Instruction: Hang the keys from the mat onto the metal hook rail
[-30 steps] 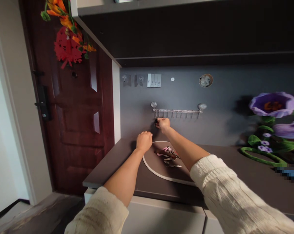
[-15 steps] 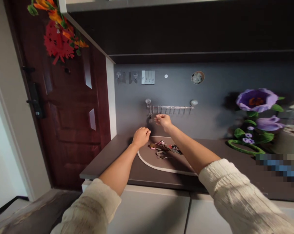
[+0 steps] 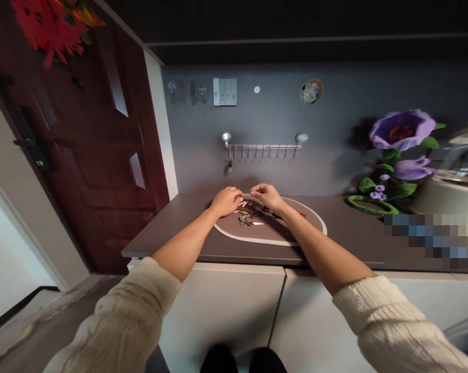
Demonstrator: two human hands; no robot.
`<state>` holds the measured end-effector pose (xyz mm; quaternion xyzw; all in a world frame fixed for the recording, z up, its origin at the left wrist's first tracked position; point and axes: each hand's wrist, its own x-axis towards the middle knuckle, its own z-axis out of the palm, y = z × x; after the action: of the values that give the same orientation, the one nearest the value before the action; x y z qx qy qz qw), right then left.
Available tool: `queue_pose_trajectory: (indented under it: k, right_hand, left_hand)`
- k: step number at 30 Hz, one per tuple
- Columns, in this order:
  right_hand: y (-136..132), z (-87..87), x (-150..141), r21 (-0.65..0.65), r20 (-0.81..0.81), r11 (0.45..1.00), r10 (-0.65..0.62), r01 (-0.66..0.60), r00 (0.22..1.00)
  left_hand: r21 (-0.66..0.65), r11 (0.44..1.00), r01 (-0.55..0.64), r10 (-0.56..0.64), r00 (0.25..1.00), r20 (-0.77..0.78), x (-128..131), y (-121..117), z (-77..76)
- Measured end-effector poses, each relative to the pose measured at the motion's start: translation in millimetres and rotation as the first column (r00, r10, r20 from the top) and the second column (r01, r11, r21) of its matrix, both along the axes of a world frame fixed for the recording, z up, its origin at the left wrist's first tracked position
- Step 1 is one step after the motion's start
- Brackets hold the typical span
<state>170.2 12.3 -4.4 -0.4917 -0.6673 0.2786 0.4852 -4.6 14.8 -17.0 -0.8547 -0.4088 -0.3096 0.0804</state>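
Observation:
Several keys (image 3: 251,223) with rings and pink and brown fobs lie in a pile on an oval mat with a pale rim (image 3: 265,241). My left hand (image 3: 227,201) is at the pile's left side, fingers curled closed, with something pink close by its fingertips. Over the pile's back right, my right hand (image 3: 268,197) has thumb and fingers pinched together; anything between them is too small to make out. A small bunch of keys (image 3: 230,165) hangs from the left end of a clear hook rail (image 3: 263,147) on the wall above the hands.
A dark counter (image 3: 167,223) runs along the grey wall, below an overhanging cabinet (image 3: 280,23). Purple artificial flowers (image 3: 403,132) and a lamp-like object (image 3: 436,194) stand to the right. At left is a dark red door (image 3: 98,197).
My right hand has come down from beside the hook rail to the mat. My left hand has moved in over the pile. The view has tilted downward.

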Motion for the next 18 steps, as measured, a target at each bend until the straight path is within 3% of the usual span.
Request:
queue_pose_trajectory:
  k: [3,8,14,18]
  right_hand:
    - [-0.4,-7.7,8.4,-0.001,0.250,0.999,-0.030,0.032,0.968]
    - [2.2,-8.9,13.2,0.111,0.564,0.991,-0.119,0.068,0.817]
    - [8.5,-14.4,11.0,0.122,0.644,0.991,-0.125,0.060,0.755]
    - [10.7,-16.4,9.1,0.137,0.643,0.989,-0.129,0.053,0.755]
  left_hand:
    - [-0.011,0.999,0.034,-0.034,0.999,-0.026,2.8,1.5,-3.8]
    - [-0.025,0.998,0.061,-0.062,0.996,-0.060,5.0,3.9,-8.1]
    - [-0.061,0.997,0.050,-0.054,0.996,-0.067,6.9,3.4,-9.3]
    - [-0.060,0.997,0.053,-0.057,0.997,-0.061,8.4,2.3,-9.3]
